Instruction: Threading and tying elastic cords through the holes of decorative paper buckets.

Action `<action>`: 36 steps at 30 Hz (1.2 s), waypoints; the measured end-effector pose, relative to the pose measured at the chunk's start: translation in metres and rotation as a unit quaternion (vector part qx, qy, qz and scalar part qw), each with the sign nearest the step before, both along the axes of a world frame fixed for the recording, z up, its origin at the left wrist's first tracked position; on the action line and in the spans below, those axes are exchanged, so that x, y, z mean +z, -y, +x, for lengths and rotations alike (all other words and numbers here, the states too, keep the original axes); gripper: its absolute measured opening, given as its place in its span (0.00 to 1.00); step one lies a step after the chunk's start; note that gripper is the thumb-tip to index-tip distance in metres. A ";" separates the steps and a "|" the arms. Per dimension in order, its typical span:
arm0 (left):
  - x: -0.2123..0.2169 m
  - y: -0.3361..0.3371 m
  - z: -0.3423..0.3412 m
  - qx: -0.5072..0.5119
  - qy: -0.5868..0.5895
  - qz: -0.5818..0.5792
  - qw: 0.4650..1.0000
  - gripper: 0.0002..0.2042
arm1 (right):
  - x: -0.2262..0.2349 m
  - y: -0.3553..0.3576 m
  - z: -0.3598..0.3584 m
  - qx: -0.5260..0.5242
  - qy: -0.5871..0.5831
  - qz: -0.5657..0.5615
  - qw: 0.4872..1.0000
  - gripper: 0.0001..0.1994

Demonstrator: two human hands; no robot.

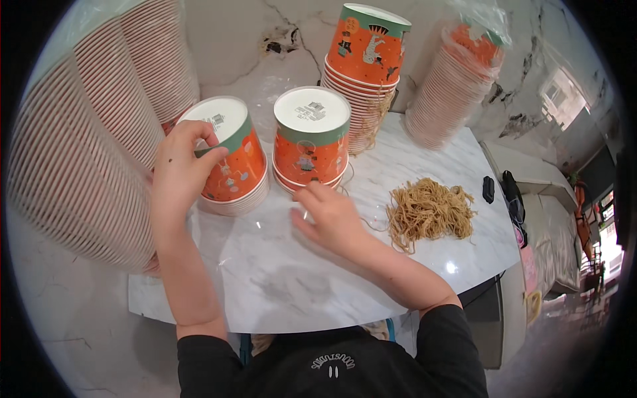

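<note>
My left hand (180,162) is at an upside-down orange-and-green paper bucket (242,166), the top one of a short nested stack. Its thumb and fingers close on the upper edge, beside the white base. Just right of it stands another upturned stack, topped by a similar paper bucket (306,149). My right hand (332,219) is in front of that stack's lower rims, fingers stretched toward them and thumb apart; whether the fingertips touch is unclear. A thin tan string (373,225) runs near this hand toward a tangled heap of tan strings (431,212) on the marble-patterned table (279,285).
Behind stands a taller bucket stack (365,73) with strings hanging on its side. Plastic-wrapped stacks rise at the left (79,166) and back right (454,86). A small black object (488,190) lies near the table's right edge. The marbled wall (259,26) borders the back.
</note>
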State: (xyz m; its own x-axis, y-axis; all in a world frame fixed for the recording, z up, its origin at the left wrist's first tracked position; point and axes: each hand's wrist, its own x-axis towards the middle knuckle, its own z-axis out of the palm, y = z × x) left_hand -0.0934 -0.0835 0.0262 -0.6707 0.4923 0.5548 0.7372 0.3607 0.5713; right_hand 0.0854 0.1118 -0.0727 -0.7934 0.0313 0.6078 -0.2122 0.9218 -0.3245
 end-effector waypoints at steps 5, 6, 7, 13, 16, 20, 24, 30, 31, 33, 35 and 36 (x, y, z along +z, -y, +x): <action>0.012 -0.004 0.010 0.031 0.051 0.061 0.996 0.12 | -0.012 0.041 -0.032 0.100 -0.013 -0.043 0.994 0.22; 0.014 -0.002 0.015 0.040 0.050 0.069 0.996 0.12 | -0.014 0.044 -0.037 0.099 -0.016 -0.046 0.994 0.22; 0.017 -0.001 0.019 0.050 0.050 0.076 0.995 0.12 | -0.018 0.045 -0.042 0.084 -0.040 -0.009 0.996 0.23; 0.026 0.006 0.038 0.023 0.018 0.251 0.968 0.09 | -0.037 0.043 -0.047 0.063 -0.019 0.030 0.997 0.21; 0.039 0.027 0.046 -0.004 -0.127 0.322 0.938 0.08 | -0.032 0.038 -0.037 0.067 -0.007 0.021 0.998 0.21; 0.043 0.050 0.075 0.035 -0.146 0.460 0.875 0.11 | -0.018 0.010 -0.005 0.017 0.098 -0.002 0.995 0.15; 0.044 0.043 0.091 0.055 -0.101 0.470 0.875 0.13 | -0.012 -0.054 0.040 -0.144 0.147 0.066 0.976 0.04; -0.002 -0.005 0.075 -0.316 0.415 0.370 0.769 0.19 | -0.029 -0.084 0.085 -0.179 0.153 0.083 0.968 0.06; -0.003 -0.025 0.086 -0.317 0.485 0.368 0.727 0.20 | -0.038 -0.084 0.082 -0.180 0.104 0.057 0.976 0.08; -0.008 -0.040 0.112 -0.394 0.540 0.353 0.655 0.21 | -0.047 -0.079 0.076 -0.068 -0.039 -0.229 0.970 0.13; -0.037 -0.033 0.116 -0.422 0.609 0.345 0.577 0.24 | -0.020 -0.058 0.077 -0.024 -0.008 -0.431 0.902 0.17; -0.053 -0.027 0.115 -0.394 0.648 0.331 0.562 0.25 | -0.007 -0.056 0.078 0.023 -0.018 -0.511 0.859 0.17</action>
State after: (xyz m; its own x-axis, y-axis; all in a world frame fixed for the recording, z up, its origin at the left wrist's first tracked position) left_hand 0.0218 -0.0564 -0.0272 -0.4414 0.8930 0.0876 -0.6703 -0.3930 0.6294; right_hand 0.1635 0.1683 -0.0799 -0.7886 0.5334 0.3060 -0.2678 0.1501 -0.9517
